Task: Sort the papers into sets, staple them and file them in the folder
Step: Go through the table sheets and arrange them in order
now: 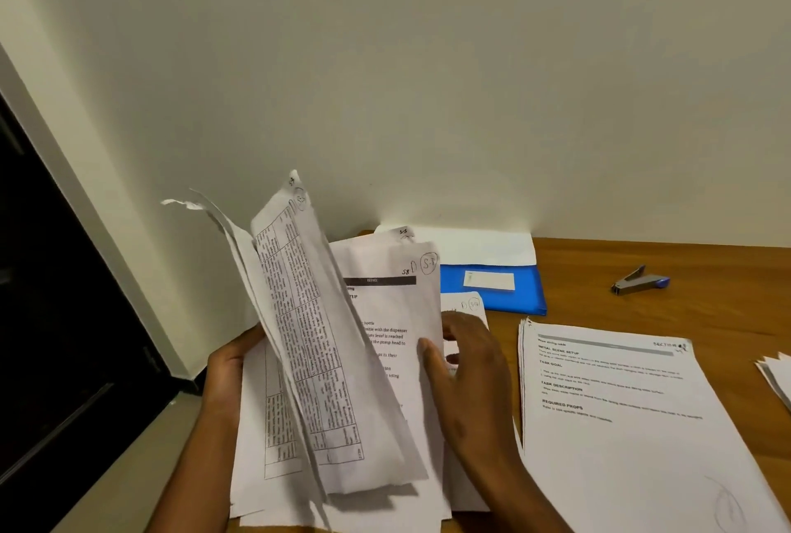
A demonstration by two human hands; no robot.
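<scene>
Item: unsorted papers [325, 361], near left corner of the desk [685, 275], partly overhanging its left edge. A sheaf of table-printed sheets is lifted and folded back leftward; beneath it lies a page marked "S8" by hand at its top right corner.

Item: left hand [231, 365], at the sheaf's left edge, fingers curled round the lifted sheets from behind; fingertips hidden by paper.

Item: right hand [466, 365], resting on the exposed page's right edge, thumb on top, fingers loosely spread and slightly bent; whether it pinches a sheet cannot be told.

Item: sorted stack [620, 404], near right of the desk, edges fanned at its left side. A further stack [777, 378] is cut by the right edge of view.

Item: blue folder [492, 288], far left against the wall, a white sheet [471, 248] behind it.

Item: stapler [640, 281], far right, well apart from both hands.

Handling note, as a judgement: read the handwritten corner mark before separating; hold the lifted sheaf firmly so its pages do not slide; peel one sheet only; lay it square on the matching stack.
</scene>
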